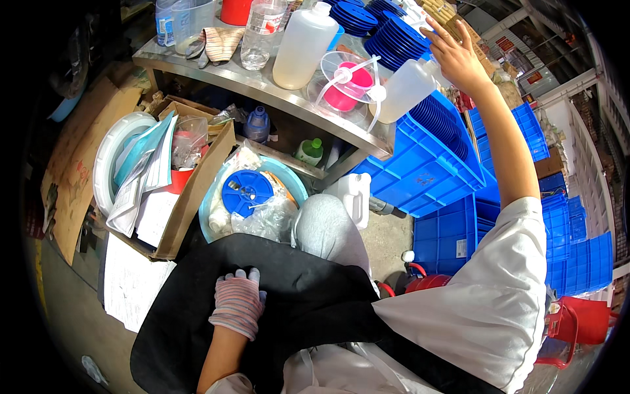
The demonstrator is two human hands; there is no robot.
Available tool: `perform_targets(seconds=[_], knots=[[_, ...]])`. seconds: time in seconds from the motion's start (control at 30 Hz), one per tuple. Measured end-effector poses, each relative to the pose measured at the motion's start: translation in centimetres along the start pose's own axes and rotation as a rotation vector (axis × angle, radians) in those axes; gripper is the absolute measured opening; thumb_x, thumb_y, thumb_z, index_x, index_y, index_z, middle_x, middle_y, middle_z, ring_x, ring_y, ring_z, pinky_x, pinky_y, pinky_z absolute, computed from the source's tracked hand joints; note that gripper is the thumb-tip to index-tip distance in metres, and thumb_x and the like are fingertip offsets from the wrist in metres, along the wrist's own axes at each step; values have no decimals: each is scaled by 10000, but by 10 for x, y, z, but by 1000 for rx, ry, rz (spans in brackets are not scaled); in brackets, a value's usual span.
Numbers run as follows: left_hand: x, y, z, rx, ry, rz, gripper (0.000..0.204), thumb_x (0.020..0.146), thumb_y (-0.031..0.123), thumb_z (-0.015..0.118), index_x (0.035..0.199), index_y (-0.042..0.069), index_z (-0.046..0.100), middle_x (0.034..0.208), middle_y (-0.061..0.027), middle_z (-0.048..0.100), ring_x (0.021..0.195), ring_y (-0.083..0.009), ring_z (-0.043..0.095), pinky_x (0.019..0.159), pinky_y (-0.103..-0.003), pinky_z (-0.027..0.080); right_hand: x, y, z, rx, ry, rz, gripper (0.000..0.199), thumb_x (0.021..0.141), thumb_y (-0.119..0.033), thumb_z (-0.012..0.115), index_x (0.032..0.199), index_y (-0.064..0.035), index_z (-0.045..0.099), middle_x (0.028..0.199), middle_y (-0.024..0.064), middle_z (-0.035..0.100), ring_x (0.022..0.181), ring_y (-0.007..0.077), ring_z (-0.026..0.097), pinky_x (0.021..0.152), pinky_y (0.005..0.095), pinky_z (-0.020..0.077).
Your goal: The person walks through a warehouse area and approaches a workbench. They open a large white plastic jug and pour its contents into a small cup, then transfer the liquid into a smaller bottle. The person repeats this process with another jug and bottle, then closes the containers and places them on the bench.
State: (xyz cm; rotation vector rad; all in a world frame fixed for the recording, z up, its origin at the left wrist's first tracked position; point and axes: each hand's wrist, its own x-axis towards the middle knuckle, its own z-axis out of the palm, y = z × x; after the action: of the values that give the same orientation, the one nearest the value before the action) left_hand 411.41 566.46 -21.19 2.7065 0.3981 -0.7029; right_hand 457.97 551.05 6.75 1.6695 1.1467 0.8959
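Observation:
My left hand [237, 303], in a striped knit glove with pale fingertips, lies on the black apron [315, 279] over my lap. Its fingers look flat against the cloth, holding nothing visible. My bare right hand [459, 62] is raised at the far right with its fingers spread. Just left of it are stacked blue plates [397, 43] and a translucent white bottle [408, 88] on the metal table's right end. Nothing shows in that hand. Left of this bottle, a pink cup [341, 98] stands among clear plastic lids and white tubes.
The metal table [216, 69] bears a large bottle [305, 46], a water bottle [262, 33] and a striped glove [222, 44]. Below are a light-blue basin [205, 210] and a cardboard box [197, 210] with papers. Blue crates [426, 164] and a red chair [584, 322] stand right.

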Motion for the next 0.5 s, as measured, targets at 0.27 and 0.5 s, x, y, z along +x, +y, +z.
perform_targets(seconds=[0.27, 0.5], knots=[[-5, 0, -4, 7, -5, -13, 538, 809, 374, 637, 1265, 110, 531, 1157, -156, 588, 1051, -321, 576, 924, -454, 440, 4, 1, -1, 18, -1, 3, 302, 817, -71, 569, 1111, -105, 634, 1501, -21, 345, 1452, 109, 120, 1187, 509, 33], [-2, 0, -1, 8, 2, -3, 544, 810, 375, 636, 1273, 113, 524, 1159, -157, 584, 1052, -320, 574, 930, -455, 435, 2, 1, -1, 22, -2, 2, 335, 789, -68, 607, 1120, -110, 633, 1499, -22, 347, 1450, 109, 125, 1189, 507, 32]])
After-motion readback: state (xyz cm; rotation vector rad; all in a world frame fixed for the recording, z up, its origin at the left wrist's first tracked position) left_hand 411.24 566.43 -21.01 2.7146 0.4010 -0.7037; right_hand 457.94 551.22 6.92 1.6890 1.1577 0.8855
